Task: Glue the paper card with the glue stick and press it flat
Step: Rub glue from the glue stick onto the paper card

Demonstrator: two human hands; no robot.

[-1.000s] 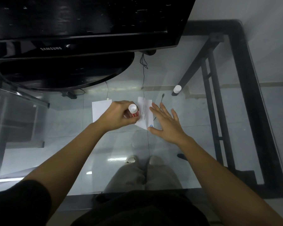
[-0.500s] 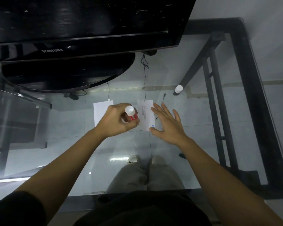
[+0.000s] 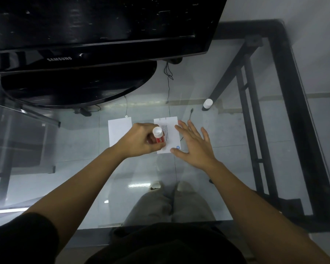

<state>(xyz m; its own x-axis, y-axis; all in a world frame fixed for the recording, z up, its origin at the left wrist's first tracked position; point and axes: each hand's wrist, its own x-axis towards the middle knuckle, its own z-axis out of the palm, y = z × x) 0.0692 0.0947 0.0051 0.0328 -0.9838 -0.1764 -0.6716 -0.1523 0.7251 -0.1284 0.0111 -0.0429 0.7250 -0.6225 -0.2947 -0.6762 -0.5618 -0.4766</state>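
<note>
Glass table with black frame. A black monitor on an oval stand fills the far left corner. A thin black cable hangs beside the stand. Tiled floor visible through the glass.

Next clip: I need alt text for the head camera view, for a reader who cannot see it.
Seen from above, a left hand holds a red glue stick upright on a printed paper card while the right hand lies spread flat on the card's right edge. They work on a glass table, with a blank white sheet to the left, a white cap beyond and a Samsung monitor behind.
</note>
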